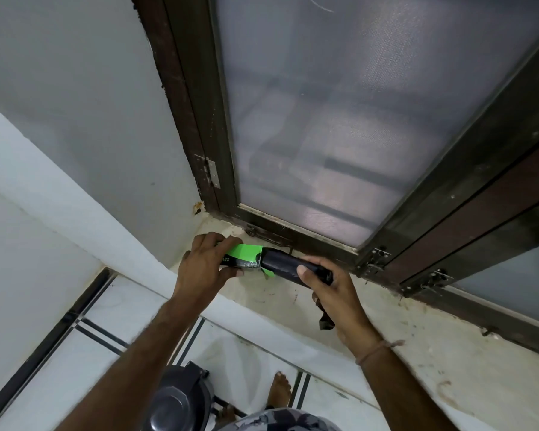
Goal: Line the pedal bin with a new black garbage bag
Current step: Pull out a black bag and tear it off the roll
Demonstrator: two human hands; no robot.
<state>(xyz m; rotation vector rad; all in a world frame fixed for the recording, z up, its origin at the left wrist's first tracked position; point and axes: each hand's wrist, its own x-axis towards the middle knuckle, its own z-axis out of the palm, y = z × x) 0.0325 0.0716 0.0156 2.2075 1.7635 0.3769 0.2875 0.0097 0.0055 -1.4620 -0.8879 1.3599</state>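
Both our bare forearms reach forward from the bottom of the view, drawing close together at the hands. Our left hand point(207, 264) is palm-down, fingers spread over the top of the green-and-black box point(243, 255), thumb tucked under its near edge, clamping it. Our right hand point(327, 290) wraps round the black roll point(282, 264), thumb pressed on the near side, fingers curled behind it and out of sight. A thin thread band point(375, 349) circles the right wrist. Down below, one bare foot point(279, 388) stands flat.
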